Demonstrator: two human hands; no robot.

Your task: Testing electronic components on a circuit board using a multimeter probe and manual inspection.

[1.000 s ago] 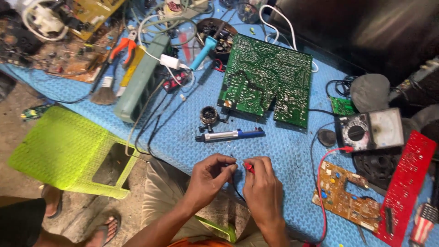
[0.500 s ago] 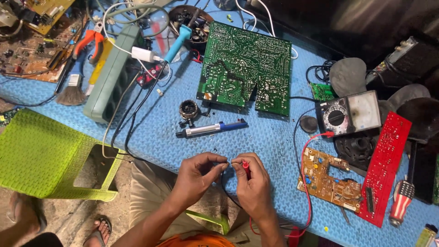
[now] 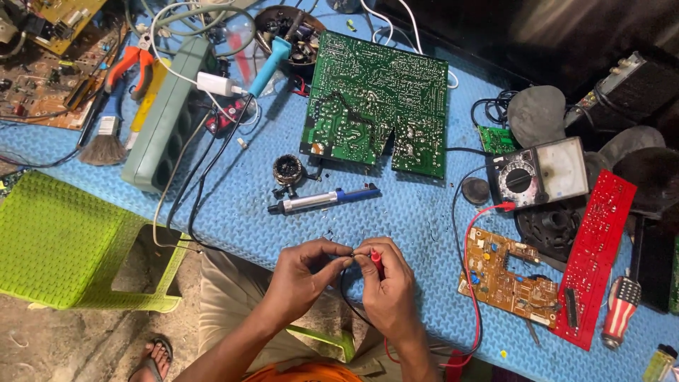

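Right grip: the right hand (image 3: 387,286) pinches a red test probe (image 3: 378,263), near the tabletop's (image 3: 233,212) front edge.
Left grip: the left hand (image 3: 305,274) pinches a small dark part (image 3: 351,254) at the probe tip.
Probe: slim, red; long axis roughly toward the green circuit board (image 3: 375,99).
Lead: a red wire (image 3: 472,283) runs to the analog multimeter (image 3: 541,173).

The counter (image 3: 233,212) wears a blue dimpled mat. The large circuit board (image 3: 376,102) is green, the long board (image 3: 595,258) red, the stool (image 3: 64,244) lime-green lattice, the probe (image 3: 377,262) red.
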